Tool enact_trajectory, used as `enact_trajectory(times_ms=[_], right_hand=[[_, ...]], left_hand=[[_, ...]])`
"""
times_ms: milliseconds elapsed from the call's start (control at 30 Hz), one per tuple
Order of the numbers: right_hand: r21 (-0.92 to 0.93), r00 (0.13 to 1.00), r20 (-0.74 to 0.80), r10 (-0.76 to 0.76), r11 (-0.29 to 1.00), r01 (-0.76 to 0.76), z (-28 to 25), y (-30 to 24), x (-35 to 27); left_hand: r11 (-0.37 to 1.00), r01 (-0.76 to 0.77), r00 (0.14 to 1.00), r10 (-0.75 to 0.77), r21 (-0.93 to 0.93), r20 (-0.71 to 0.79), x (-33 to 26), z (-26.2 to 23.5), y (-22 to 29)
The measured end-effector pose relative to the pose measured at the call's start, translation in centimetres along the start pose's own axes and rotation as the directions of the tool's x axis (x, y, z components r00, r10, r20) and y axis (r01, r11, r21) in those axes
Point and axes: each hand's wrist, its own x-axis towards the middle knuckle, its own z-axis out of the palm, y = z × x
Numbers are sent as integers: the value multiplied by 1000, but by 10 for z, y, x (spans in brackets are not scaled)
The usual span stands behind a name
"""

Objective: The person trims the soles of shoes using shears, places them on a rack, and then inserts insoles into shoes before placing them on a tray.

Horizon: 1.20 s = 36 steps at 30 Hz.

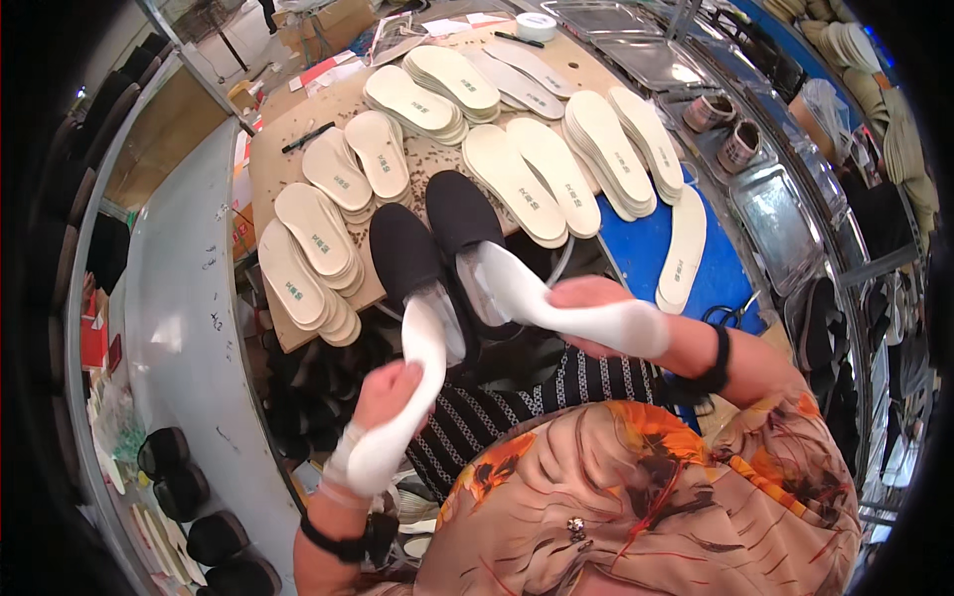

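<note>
Clearly, room is tight on the desk (266, 164): I see insole piles (608, 154) crowding both sides of the pair of black shoes (405, 253), which sit side by side by its near edge, openings towards me. More open space shows on the blue sheet (725, 268), around one lone insole (684, 248). My left fingers (399, 379) are clamped on a white insole (391, 439), my right fingers (576, 291) on another white insole (522, 288), each with its far end at a shoe opening. Both look smooth, pale and curved; I cannot tell how deep they reach.
</note>
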Motion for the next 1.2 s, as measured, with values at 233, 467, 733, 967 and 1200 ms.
enact_trajectory(times_ms=[233, 467, 733, 967, 1200], right_hand=[[-860, 961, -223, -163, -432, -273, 58, -6, 74], [-757, 967, -150, -206, -605, -246, 22, 4, 137], [-810, 867, -77, -492, -476, -342, -13, 13, 161], [-859, 837, -140, -529, -356, -368, -11, 19, 144], [-870, 853, -82, -516, -380, -313, 3, 23, 164]], left_hand=[[72, 78, 945, 312, 994, -96, 98, 44, 7], [9, 224, 898, 388, 975, -210, 136, 35, 11], [273, 369, 895, 155, 888, -419, 154, 38, 6], [584, 350, 634, 428, 732, -644, 163, 39, -12], [-511, 74, 985, 173, 856, 18, 200, -42, -49]])
